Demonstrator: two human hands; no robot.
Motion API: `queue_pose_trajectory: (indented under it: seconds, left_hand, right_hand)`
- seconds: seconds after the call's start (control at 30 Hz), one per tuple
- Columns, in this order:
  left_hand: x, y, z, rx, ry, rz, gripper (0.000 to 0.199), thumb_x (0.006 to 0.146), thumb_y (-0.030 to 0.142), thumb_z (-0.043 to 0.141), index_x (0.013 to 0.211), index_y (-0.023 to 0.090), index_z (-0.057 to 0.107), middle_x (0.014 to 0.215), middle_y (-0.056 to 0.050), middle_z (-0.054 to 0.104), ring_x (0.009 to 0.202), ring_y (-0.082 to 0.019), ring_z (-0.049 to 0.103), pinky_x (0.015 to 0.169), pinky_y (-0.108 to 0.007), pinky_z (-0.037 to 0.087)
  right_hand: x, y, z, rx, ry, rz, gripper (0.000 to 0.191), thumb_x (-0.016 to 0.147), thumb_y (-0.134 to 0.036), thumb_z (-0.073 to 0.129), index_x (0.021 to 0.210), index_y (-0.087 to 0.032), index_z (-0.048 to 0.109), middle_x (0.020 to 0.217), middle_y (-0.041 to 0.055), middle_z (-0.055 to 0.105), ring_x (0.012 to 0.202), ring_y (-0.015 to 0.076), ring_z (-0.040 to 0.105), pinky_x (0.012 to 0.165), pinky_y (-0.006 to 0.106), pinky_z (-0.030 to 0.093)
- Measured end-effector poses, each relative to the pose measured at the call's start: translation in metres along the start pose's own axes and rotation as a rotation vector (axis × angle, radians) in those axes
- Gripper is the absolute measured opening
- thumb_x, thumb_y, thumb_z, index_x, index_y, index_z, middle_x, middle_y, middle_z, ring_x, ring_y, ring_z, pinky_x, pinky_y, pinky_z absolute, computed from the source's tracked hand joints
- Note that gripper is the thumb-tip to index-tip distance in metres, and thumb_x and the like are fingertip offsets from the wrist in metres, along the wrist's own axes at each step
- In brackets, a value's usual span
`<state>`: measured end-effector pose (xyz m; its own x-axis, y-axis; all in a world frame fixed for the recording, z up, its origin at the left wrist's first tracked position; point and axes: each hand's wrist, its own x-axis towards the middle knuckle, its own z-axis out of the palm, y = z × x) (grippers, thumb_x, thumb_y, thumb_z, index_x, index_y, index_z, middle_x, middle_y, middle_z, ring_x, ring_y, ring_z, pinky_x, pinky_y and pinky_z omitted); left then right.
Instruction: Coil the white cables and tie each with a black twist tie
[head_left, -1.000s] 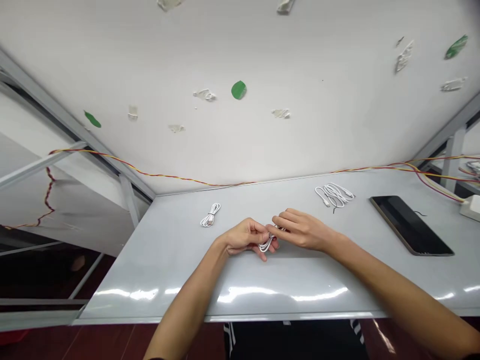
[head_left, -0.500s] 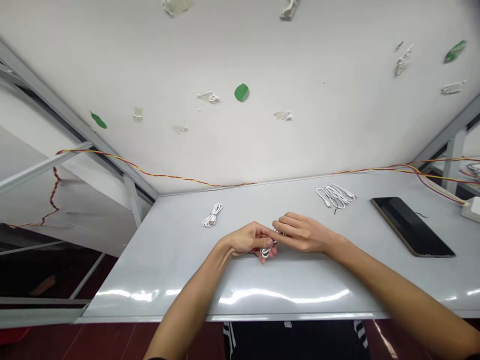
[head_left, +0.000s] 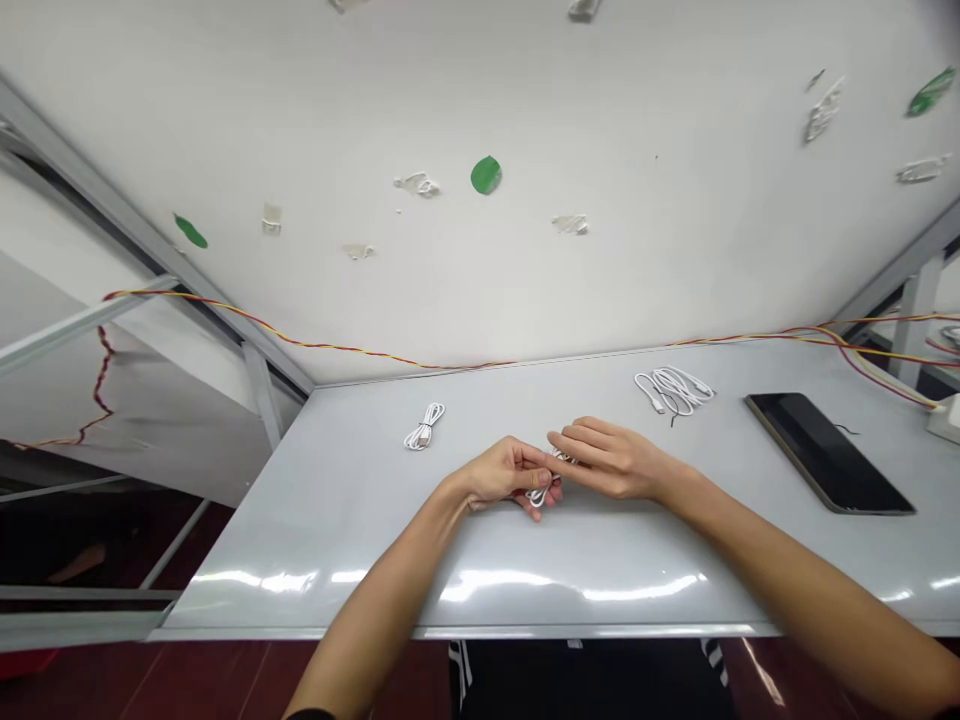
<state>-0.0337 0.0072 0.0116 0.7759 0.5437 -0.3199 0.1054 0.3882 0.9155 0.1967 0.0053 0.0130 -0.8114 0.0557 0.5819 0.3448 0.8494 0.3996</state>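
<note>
Over the tabletop (head_left: 315,520), a coiled white cable (head_left: 537,497) is pinched by fingers of the left hand (head_left: 508,473); at its far end, the grip of the right hand (head_left: 613,460) cannot be told. Loops should be kept together, unkinked.

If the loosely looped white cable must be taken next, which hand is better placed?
Probably the right hand: it is nearer to the loosely looped white cable, while the left hand is farther away and pinches a small coiled white cable.
</note>
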Motion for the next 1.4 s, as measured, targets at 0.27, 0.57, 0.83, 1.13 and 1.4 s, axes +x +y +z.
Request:
queue_pose_trajectory:
  seconds: [0.27,0.57,0.83,1.13,1.4]
  left_hand:
    - [0.001,-0.001,0.003,0.041,0.052,0.058,0.041,0.077,0.047,0.076,0.092,0.009,0.075,0.082,-0.01,0.068,0.072,-0.017,0.062,0.059,-0.03,0.059]
    - [-0.002,0.007,0.003,0.014,0.071,0.027,0.045,0.074,0.051,0.078,0.094,0.011,0.075,0.089,-0.011,0.069,0.079,-0.018,0.064,0.064,-0.031,0.058]
    - [-0.003,0.007,-0.002,0.08,0.165,0.116,0.05,0.073,0.041,0.081,0.114,0.014,0.07,0.113,-0.014,0.064,0.085,-0.019,0.065,0.071,-0.034,0.058]
    - [-0.001,0.009,0.0,0.488,0.485,0.251,0.027,0.078,0.037,0.073,0.094,0.015,0.074,0.093,-0.009,0.071,0.089,-0.02,0.063,0.079,-0.03,0.052]
    - [-0.01,0.015,-0.017,0.912,0.85,0.174,0.019,0.083,0.03,0.062,0.092,0.019,0.075,0.092,-0.006,0.075,0.085,-0.021,0.066,0.079,-0.029,0.049]
  right_hand:
    - [-0.001,0.0,0.002,-0.003,-0.005,0.027,0.02,0.094,-0.011,0.052,0.11,-0.016,0.063,0.101,0.0105,0.064,0.086,0.018,0.058,0.074,0.036,0.051]
    - [-0.003,0.002,0.001,-0.008,-0.006,0.077,0.031,0.094,-0.012,0.052,0.124,-0.019,0.058,0.106,0.0111,0.066,0.089,0.0187,0.059,0.073,0.036,0.051]
    - [-0.008,0.008,0.003,-0.001,0.022,0.143,0.035,0.093,-0.009,0.052,0.127,-0.018,0.057,0.108,0.0122,0.068,0.092,0.0194,0.061,0.076,0.036,0.051]
    - [-0.013,0.009,0.01,-0.034,0.059,0.213,0.034,0.09,-0.003,0.052,0.122,-0.015,0.06,0.109,0.0138,0.068,0.093,0.0215,0.063,0.077,0.037,0.052]
    - [-0.02,0.014,0.017,-0.117,-0.119,0.404,0.041,0.094,-0.008,0.049,0.134,-0.018,0.054,0.137,0.0191,0.056,0.114,0.0284,0.057,0.088,0.042,0.048]
